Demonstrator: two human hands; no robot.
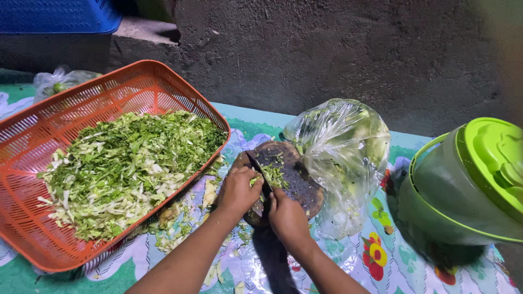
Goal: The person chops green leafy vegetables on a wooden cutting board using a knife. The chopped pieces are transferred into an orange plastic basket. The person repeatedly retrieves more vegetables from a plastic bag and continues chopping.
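My right hand [287, 216] grips the handle of a dark knife [258, 169] whose blade lies across a round dark wooden chopping board [297, 188]. My left hand [238, 190] presses down on a small bunch of green leaves [275, 175] on the board, right beside the blade. To the left, an orange plastic basket [32, 136] tilts toward me and holds a big heap of chopped green and white cabbage [128, 166].
A clear plastic bag with vegetables [346, 149] sits behind the board. A green lidded plastic bucket [468, 185] leans at the right. Scraps [174, 218] litter the flowered mat [381, 256]. Another bag [57, 81] and a blue crate [57, 15] are at the back left, by a concrete wall.
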